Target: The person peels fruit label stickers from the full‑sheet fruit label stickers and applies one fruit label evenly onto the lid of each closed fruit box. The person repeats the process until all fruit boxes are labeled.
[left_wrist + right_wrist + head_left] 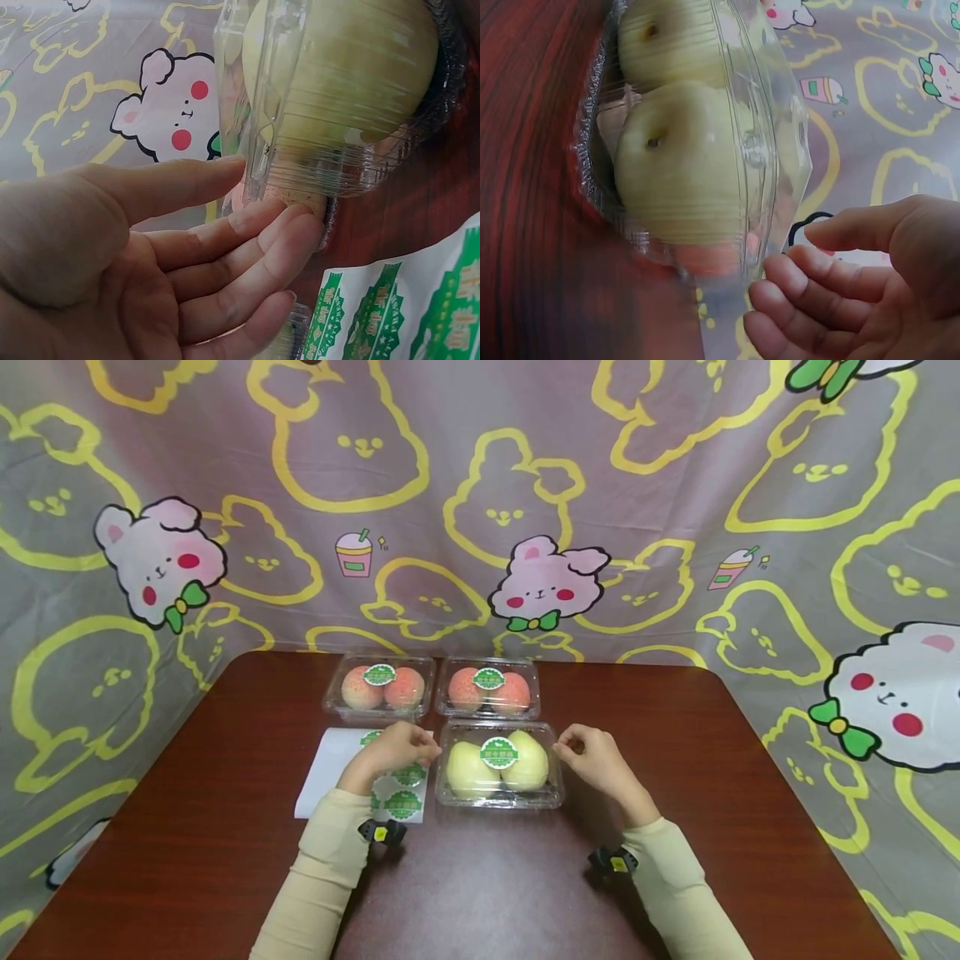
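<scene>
A clear plastic clamshell box (499,797) holds two pale yellow-green pears (527,762), and a green round sticker (499,752) is on its lid. My left hand (396,752) is at the box's left side, thumb and loosely bent fingers near the rim; whether they touch it I cannot tell. On the right side, my right hand (600,762) has relaxed fingers close to the box edge, and in the right wrist view its thumb and fingers (780,281) pinch nothing. Partly under the left hand lies a white sheet (322,777) with several green stickers (402,804).
Two more clear boxes stand behind, a left box (378,710) and a right box (487,708), each with two pinkish-red peaches and a green sticker on the lid. The brown table (187,810) meets a patterned curtain (420,535) at the back and sides.
</scene>
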`<state>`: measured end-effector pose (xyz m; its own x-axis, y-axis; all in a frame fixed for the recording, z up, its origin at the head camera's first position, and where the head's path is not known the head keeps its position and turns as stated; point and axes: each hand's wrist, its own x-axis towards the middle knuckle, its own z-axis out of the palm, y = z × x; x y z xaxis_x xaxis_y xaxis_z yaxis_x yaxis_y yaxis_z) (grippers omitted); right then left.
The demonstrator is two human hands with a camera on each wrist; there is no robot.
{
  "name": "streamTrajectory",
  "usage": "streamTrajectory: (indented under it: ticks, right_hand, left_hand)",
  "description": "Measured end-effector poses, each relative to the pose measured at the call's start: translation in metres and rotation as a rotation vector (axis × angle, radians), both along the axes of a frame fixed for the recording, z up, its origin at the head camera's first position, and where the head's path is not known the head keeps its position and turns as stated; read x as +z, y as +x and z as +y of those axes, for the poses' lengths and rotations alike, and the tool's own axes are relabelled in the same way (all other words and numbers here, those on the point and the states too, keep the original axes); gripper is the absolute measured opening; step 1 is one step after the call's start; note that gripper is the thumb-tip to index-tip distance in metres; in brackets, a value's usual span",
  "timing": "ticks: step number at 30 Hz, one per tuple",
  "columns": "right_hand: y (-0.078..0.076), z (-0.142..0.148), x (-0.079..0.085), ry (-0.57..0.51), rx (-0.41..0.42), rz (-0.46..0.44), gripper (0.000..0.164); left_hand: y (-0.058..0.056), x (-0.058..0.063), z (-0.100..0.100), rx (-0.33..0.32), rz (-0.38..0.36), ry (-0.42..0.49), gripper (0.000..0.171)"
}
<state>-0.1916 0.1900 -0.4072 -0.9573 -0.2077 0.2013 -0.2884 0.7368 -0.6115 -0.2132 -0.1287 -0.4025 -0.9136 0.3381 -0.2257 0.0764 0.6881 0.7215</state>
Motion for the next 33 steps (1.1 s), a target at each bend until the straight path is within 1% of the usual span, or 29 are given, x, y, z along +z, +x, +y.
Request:
streamTrajectory:
  ticks: [9,14,21,27,33]
  right_hand:
    - [-0.0036,0.0073,-0.0031,0.040,0.018,-0.153,0.012]
    - [-0.0046,0.0078,-0.0052,0.044,0.038,-0.214,0.016]
    - [-0.0045,0.0079,-0.0054,0.030,0.065,-0.260,0.019]
    - [-0.0054,0.0078,-0.0056,0.015,0.065,-0.294,0.021]
    - [-0.0050,0.0086,-0.0065,-0.007,0.067,-0.323,0.021]
  left_hand:
    - [-0.0004,-0.0017,0.0004,-0.017,-0.008,-0.009,0.024]
    - [-0.0003,-0.0028,0.0005,-0.025,-0.011,0.001,0.023]
    - [-0.0006,-0.0046,0.0006,-0.045,0.006,0.004,0.021]
    - [-0.0008,-0.0030,0.0011,-0.053,0.023,0.004,0.021]
    - [-0.0004,-0.0033,0.0028,-0.036,0.021,0.008,0.020]
